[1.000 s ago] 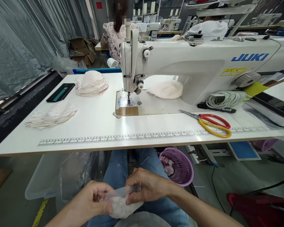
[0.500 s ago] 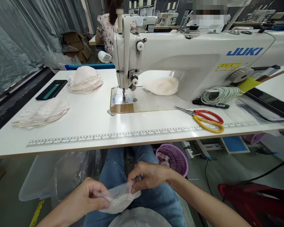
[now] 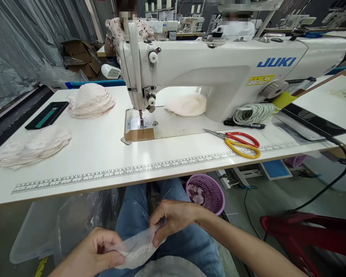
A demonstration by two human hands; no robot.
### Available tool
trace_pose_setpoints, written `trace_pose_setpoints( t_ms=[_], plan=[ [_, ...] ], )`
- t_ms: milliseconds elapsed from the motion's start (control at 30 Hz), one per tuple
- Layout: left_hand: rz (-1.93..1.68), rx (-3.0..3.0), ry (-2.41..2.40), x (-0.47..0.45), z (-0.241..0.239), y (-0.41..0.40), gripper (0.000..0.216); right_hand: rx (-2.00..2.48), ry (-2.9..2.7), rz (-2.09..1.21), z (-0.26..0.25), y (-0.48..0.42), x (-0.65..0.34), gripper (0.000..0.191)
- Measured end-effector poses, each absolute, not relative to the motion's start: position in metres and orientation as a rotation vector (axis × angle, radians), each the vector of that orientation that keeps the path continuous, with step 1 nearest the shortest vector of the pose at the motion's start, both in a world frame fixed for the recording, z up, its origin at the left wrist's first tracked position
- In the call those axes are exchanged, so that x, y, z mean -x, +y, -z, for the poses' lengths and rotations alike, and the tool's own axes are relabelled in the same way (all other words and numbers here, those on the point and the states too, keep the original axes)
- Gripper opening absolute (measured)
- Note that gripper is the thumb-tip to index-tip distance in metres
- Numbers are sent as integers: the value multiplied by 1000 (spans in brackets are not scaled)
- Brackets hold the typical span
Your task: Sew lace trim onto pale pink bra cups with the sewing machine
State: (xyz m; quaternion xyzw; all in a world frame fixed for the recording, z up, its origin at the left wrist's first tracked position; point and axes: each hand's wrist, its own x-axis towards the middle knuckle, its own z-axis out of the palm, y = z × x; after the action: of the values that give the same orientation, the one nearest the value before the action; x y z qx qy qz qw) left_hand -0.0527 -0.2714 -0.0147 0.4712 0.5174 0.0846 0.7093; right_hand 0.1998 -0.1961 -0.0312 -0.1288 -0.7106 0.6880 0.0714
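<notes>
Over my lap, a small piece of sheer white fabric (image 3: 140, 250) with a lacy, dotted band is stretched between my hands. My left hand (image 3: 102, 250) pinches its left end between thumb and fingers. At its upper right end, my right hand (image 3: 171, 221) grips the fabric, thumb in front and fingers curled behind. Both hands are below the table's front edge. Above them on the white table (image 3: 98, 154) stands a JUKI sewing machine (image 3: 190, 61), its presser foot (image 3: 141, 119) over the metal plate. A cream fabric piece (image 3: 187, 104) lies under the machine's arm.
Scissors (image 3: 236, 143) with red and yellow handles lie near the front edge. Two fabric stacks (image 3: 90, 100) (image 3: 34, 146) and a dark phone (image 3: 47, 114) are at left. A coil of cord (image 3: 252, 114) sits at right. Below stand a purple basket (image 3: 216, 196) and a red stool (image 3: 311, 234).
The view has turned slightly, so the table and machine appear shifted left. Both hands keep hold of the fabric, which is tilted a little more.
</notes>
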Motion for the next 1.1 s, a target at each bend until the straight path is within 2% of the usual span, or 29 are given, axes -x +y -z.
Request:
trace_pose_setpoints(
  t_ms=[533,1100],
  plan=[
    [-335,-973,1197,55,14,-275,50,401,-2012,-2107,38,-197,-193,18],
    [-234,-983,1185,68,17,-273,48,385,-2016,-2104,39,-195,-186,20]
  ],
)
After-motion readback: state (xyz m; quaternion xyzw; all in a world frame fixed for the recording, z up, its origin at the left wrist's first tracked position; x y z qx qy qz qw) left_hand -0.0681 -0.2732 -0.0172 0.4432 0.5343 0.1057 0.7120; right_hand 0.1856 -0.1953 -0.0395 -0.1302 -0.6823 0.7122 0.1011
